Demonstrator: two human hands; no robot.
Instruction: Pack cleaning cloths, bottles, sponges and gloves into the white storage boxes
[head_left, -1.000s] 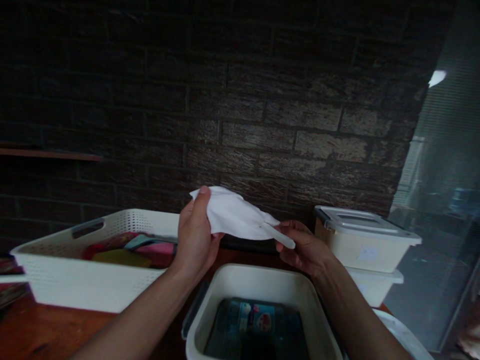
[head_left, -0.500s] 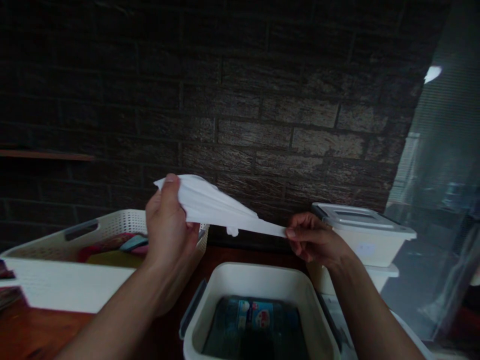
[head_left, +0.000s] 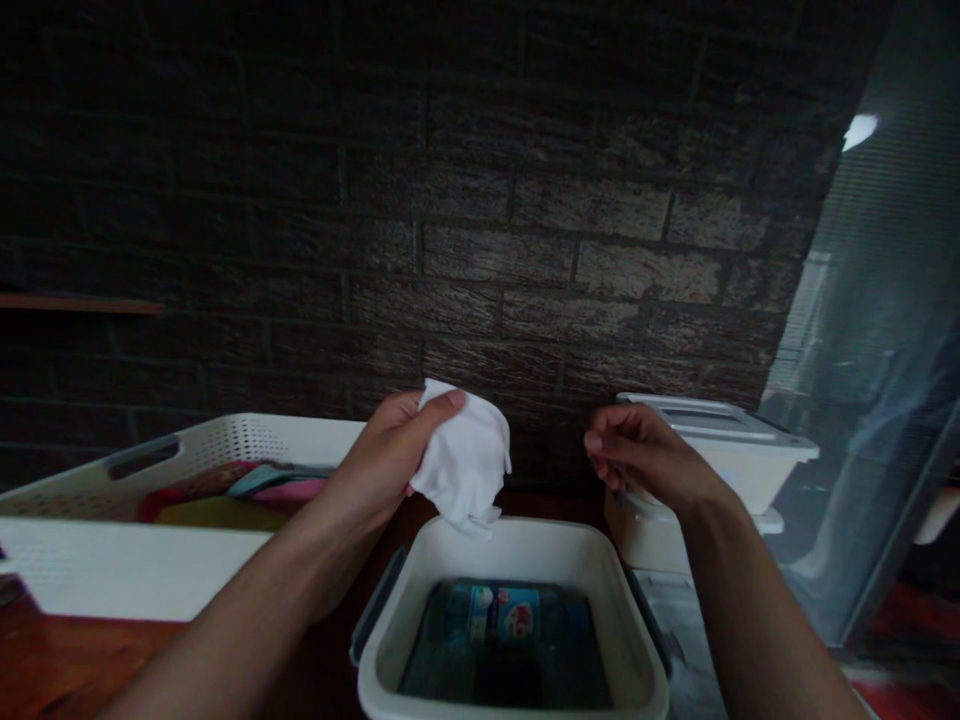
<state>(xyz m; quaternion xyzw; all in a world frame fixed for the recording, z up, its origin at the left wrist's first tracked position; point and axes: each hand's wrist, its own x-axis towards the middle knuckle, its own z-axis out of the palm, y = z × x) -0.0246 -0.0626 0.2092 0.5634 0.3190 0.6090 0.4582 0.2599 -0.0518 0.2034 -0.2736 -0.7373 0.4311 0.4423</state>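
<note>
A limp white glove (head_left: 466, 455) of thin fabric hangs over the near container, its crumpled finger ends pointing down. My left hand (head_left: 405, 440) is closed on the glove's upper edge, the thumb lying across the front. To the right, apart from the glove, my right hand (head_left: 626, 450) has its fingers curled and thumb pressed against them, with nothing visible in the grip. Below both hands stands an open white container (head_left: 517, 540) with dark side clips. Inside it lies a bluish clear plastic bottle (head_left: 502, 615) with a blue label, on its side.
On the left, a white perforated basket (head_left: 135, 565) holds colourful cloth items (head_left: 247, 500). Stacked lidded boxes (head_left: 750, 470) stand behind my right forearm. All rest on a brown wooden table (head_left: 82, 655) before a dark brick wall (head_left: 450, 250). A glass panel (head_left: 847, 400) is at right.
Half a second ago the glove was stretched between both hands; my right hand has since let go of its finger. My left hand has moved right, and the glove now hangs loose.
</note>
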